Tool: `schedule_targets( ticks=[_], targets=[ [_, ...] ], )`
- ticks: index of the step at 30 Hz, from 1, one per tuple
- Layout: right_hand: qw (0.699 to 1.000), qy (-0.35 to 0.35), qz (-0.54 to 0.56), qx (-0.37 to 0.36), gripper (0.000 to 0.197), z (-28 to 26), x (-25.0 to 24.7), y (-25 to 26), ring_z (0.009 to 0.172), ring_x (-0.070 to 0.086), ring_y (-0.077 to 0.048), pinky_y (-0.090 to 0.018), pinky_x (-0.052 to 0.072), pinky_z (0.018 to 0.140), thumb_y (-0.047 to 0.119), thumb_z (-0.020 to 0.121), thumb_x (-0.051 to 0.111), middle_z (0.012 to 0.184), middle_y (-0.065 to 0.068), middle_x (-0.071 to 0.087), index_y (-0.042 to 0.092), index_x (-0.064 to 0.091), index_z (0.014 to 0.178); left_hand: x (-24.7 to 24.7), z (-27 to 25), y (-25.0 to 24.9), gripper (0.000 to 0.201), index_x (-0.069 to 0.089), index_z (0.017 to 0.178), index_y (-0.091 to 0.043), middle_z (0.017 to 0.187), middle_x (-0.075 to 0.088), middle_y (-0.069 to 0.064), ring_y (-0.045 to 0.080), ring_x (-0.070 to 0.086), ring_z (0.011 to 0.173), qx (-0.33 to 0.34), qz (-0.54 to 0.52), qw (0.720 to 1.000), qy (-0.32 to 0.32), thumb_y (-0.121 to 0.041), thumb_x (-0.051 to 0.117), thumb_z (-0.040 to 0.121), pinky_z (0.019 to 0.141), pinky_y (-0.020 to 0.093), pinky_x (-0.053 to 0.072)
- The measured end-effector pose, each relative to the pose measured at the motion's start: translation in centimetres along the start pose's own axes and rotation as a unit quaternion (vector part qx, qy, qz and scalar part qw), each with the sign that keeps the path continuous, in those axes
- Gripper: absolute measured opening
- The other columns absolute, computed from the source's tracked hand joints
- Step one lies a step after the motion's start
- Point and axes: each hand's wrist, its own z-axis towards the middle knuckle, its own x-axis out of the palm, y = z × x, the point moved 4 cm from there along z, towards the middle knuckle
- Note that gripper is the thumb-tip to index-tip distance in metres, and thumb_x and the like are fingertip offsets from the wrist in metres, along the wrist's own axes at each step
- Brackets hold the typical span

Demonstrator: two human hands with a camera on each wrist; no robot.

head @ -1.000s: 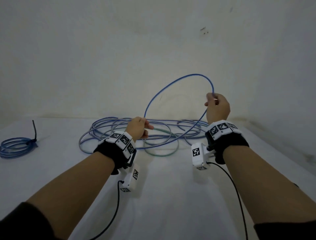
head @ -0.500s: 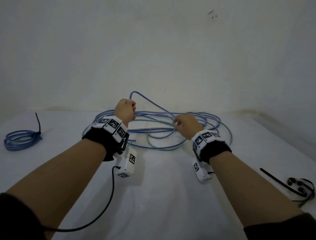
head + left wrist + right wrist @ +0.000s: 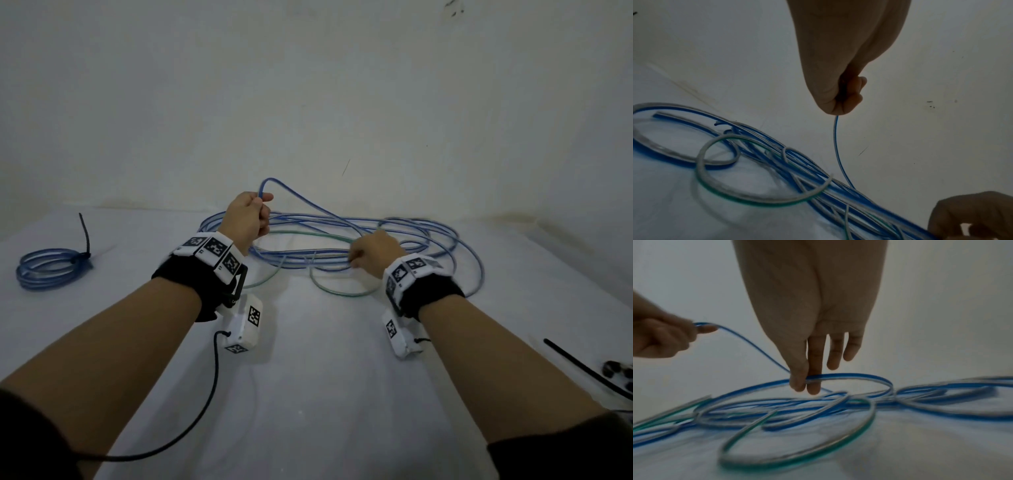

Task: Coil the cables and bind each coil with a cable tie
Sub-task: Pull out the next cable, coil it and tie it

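Head view: blue cable (image 3: 310,202) slopes from raised left hand (image 3: 247,217) down-right to right hand (image 3: 371,251).

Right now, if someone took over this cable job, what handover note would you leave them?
Left hand: fist gripping a raised loop of the blue cable, held above the pile.
Right hand: down in the loose pile, thumb and forefinger pinching a blue strand; other fingers straight.
Green cable lies tangled in the same pile on the table.
Done: one blue coil, far left, already bound with a black tie.
Left: finish coiling the blue cable, bind it, then the green. Spare black ties lie at the right edge.
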Motion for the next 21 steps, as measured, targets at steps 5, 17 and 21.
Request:
schedule_targets(
  ticks=[5, 17, 21],
  targets=[
    [0.987, -0.072, -0.094, 0.108, 0.018, -1.8, -3.5, -5.3, 0.109, 0.054, -0.034, -0.039, 0.048, 0.089, 0.013, 0.089, 0.055, 0.106, -0.011, 0.068, 0.013, 0.070, 0.099, 1.0, -0.3, -0.8, 0.032, 0.047, 0.083, -0.015, 0.067, 0.041, 0.002, 0.000, 0.039, 0.035, 0.002, -0.037, 0.999, -0.002, -0.004, 0.022, 0.100, 0.041, 0.013, 0.037],
    [0.976, -0.148, 0.136, 0.082, 0.051, -2.0, -3.9, -2.2, 0.130, 0.041, -0.032, -0.038, 0.034, 0.107, 0.009, 0.093, 0.050, 0.141, -0.018, 0.041, 0.007, 0.035, 0.141, 3.9, -3.4, -3.6, 0.029, 0.048, 0.084, -0.012, 0.069, 0.050, 0.004, 0.004, 0.043, 0.041, -0.002, -0.047, 0.994, 0.100, -0.006, 0.026, 0.102, 0.048, 0.017, 0.043],
    [0.947, -0.205, 0.248, -0.017, 0.072, 0.0, -5.1, 3.2, 0.145, 0.016, -0.022, -0.038, 0.017, 0.118, 0.014, 0.094, 0.055, 0.157, -0.007, 0.016, 0.018, 0.011, 0.151, 3.8, -4.7, -4.4, 0.027, 0.049, 0.087, -0.012, 0.063, 0.050, -0.001, 0.004, 0.037, 0.041, -0.001, -0.035, 0.984, 0.173, -0.007, 0.028, 0.102, 0.048, 0.019, 0.037]
  ],
)
